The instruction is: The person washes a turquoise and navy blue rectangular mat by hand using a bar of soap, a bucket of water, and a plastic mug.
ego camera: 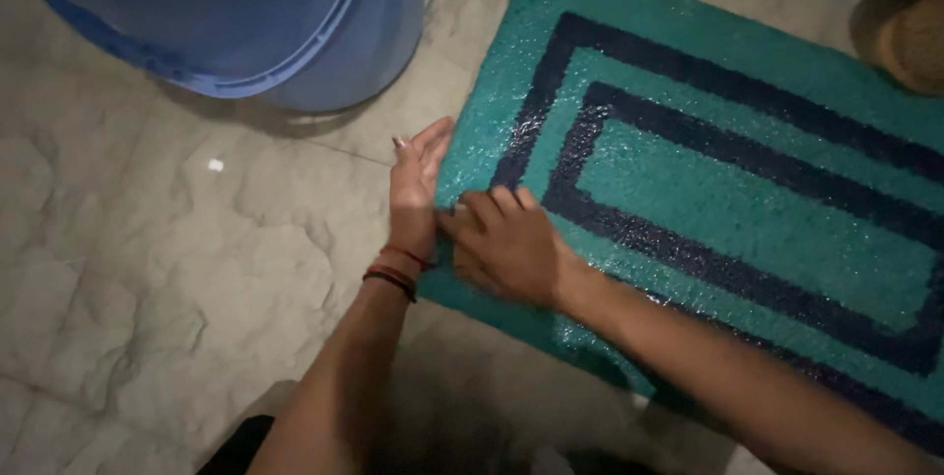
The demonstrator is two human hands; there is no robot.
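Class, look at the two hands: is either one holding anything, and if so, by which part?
Nothing is clearly gripped. Both the left hand and the right hand rest on the near edge of the wet teal mat.

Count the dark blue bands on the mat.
2. On the teal mat, an outer band and an inner band nested inside; the right hand and arm hide parts.

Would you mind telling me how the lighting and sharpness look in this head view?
Head view: dim overall; wet glints speckle the teal mat; the right hand is slightly motion-blurred, the left hand sharper; the blue bucket shadows the stone floor.
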